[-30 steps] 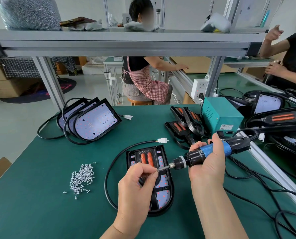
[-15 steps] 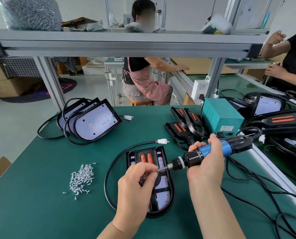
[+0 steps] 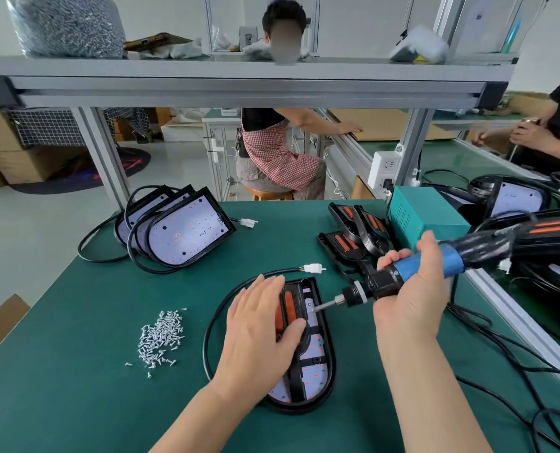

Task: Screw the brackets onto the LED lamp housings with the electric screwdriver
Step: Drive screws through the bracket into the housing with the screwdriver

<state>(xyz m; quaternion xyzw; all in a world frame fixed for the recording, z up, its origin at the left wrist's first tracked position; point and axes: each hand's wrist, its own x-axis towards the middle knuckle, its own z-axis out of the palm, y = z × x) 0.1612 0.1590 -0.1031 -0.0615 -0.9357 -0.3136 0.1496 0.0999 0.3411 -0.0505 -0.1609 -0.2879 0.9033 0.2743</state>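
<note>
Housing (image 3: pixel 317 374) lies flat on the green tabletop (image 3: pixel 76 387), front centre, LED board up, rounded end toward the camera. Its black cable (image 3: pixel 210 325) loops round the left side and ends in a white plug (image 3: pixel 313 268) just beyond the far edge.

Hard to read:
- Bracket (image 3: pixel 290 310) sits on the far half of the housing; its left part is covered by the left hand, only the orange pads and right edge show.
- Bit tip meets the housing just right of the bracket; cannot tell whether a screw is on it.
- Rear of the screwdriver (image 3: pixel 384 282) is motion-blurred; its cord runs out of view to the right.
- Both forearms are cut off by the lower frame edge.

Hands:
- Left hand (image 3: pixel 259 331): flat, fingers straight and together, palm down on the bracket and the housing's left side; thumb lies across the bracket. Holds nothing.
- Right hand (image 3: pixel 409 299): wrapped round the screwdriver's blue barrel, thumb on top, tool angled down and to the left.

Around: loose screws (image 3: pixel 161 335) heaped left of the housing, apart from it. Stacked lamps (image 3: pixel 187 237) lean at far left. Spare brackets (image 3: pixel 353 240) lie beside a teal box (image 3: pixel 425 217) at far right.
</note>
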